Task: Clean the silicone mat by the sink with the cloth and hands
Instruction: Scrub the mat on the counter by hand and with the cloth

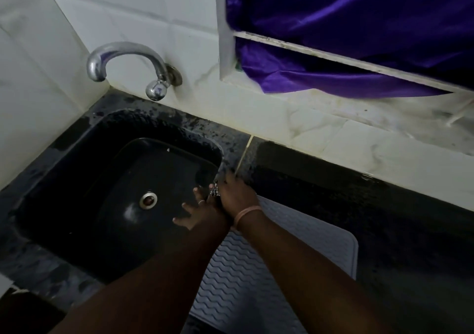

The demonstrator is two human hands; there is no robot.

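Far to the left of the hands, up on the white tiled wall (38, 82), a chrome tap (128, 64) curves out over the black sink (77, 179). The sink's drain (148, 200) lies just left of the left hand (198, 212).

The left hand reaches over the sink's right edge with its fingers spread and fairly straight, a ring on one of them; it grips nothing that can be made out. Pressed between the two hands, at the tips of the left fingers, is a small patterned wad that looks like the cloth (214, 191); it is too small and dark to tell which hand really holds it.

The right hand (237, 195) lies touching the left one, back upward, fingers bent down onto the strip of worktop (384, 231) between sink and mat. Whether its fingers curl round the cloth cannot be told. A pink band (246, 214) circles its wrist.

The grey silicone mat (295, 251), ribbed with wavy lines, lies flat on the dark worktop under and just right of the right forearm, its left part covered by both arms.

Well beyond the right hand, against the wall, purple fabric (346, 26) hangs behind a white window frame (225, 38).
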